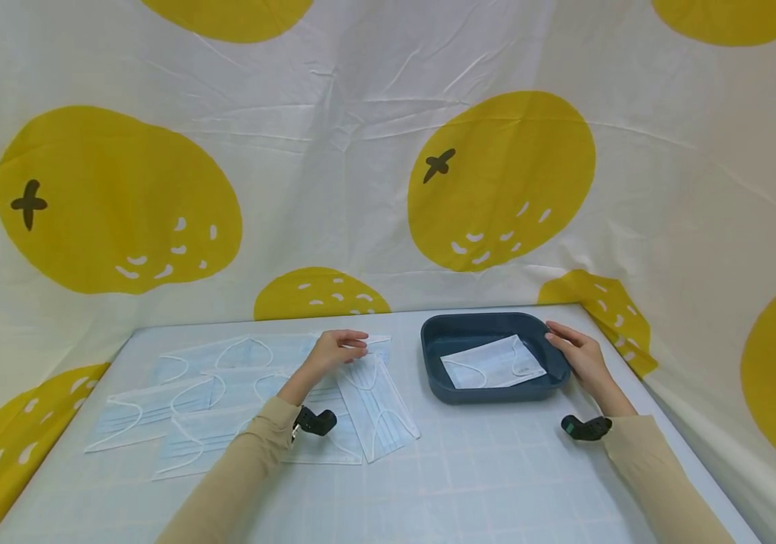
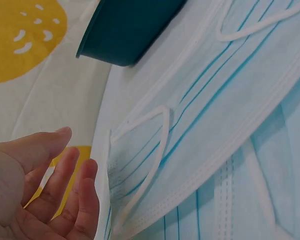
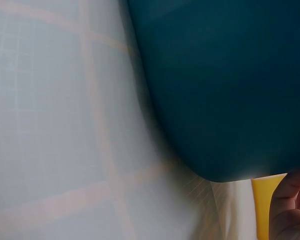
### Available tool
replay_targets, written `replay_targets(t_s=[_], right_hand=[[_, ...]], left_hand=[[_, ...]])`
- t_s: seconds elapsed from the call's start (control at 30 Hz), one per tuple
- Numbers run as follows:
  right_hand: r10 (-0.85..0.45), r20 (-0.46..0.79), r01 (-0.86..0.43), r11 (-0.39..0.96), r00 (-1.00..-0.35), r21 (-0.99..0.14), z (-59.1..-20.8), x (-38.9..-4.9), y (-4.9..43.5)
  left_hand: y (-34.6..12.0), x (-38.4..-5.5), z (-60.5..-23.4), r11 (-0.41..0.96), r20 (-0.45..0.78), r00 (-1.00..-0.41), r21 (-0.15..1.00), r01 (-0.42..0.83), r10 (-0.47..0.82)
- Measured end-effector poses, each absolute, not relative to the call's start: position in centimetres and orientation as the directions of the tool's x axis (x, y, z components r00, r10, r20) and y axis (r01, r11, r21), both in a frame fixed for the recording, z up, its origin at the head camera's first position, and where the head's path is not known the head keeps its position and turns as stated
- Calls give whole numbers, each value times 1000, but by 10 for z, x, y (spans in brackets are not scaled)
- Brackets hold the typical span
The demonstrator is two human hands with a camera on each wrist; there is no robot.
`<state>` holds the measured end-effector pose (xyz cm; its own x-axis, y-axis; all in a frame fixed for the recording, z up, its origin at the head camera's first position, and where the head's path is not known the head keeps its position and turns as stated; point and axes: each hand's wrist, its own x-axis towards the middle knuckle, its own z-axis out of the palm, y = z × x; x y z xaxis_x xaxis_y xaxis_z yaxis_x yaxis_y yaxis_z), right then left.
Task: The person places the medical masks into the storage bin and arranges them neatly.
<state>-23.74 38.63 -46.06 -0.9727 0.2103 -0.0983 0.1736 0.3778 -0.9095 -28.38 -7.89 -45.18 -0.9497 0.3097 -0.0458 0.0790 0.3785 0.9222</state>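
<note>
On the pale table (image 1: 496, 468), several blue masks (image 1: 245, 385) are lying overlapped at left. Right of them a dark blue tray (image 1: 496, 396) is standing, where one single mask (image 1: 493, 363) is resting. The left hand (image 1: 335, 352) is hovering near the masks' far edge, fingers bending loosely, holding nothing. The right hand (image 1: 583, 361) is touching the tray's right rim; whether it is gripping, I cannot tell.

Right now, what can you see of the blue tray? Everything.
The tray is dark teal-blue, smooth and plastic-looking, a shallow open-topped rectangle with rounded corners and a thin rim. It sits upright near the back of the pale table, right of the spread masks. One mask lies inside. The right hand touches its right end.
</note>
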Motion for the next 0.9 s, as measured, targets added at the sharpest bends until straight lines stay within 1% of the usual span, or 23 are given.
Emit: replay_targets(t_s=[0.2,0.57,0.8,0.9], right_hand=[[207,-95,171,392,-974,-904,-462,-238,386],[204,-109,181,379,-973,-907,-462,-239,387],[219,-120,195,364,-968,-911,-460,-239,388],[215,-121,194,362,-969,-912,-460,-239,388]], left_hand=[[-83,-294,-458,433,-107,-944,901,41,313],[-86,-295,-457,504,-149,-939,863,29,310],[-87,-298,-460,524,-141,-924,849,72,355],[-87,-299,-461,537,-162,-919,841,62,360]])
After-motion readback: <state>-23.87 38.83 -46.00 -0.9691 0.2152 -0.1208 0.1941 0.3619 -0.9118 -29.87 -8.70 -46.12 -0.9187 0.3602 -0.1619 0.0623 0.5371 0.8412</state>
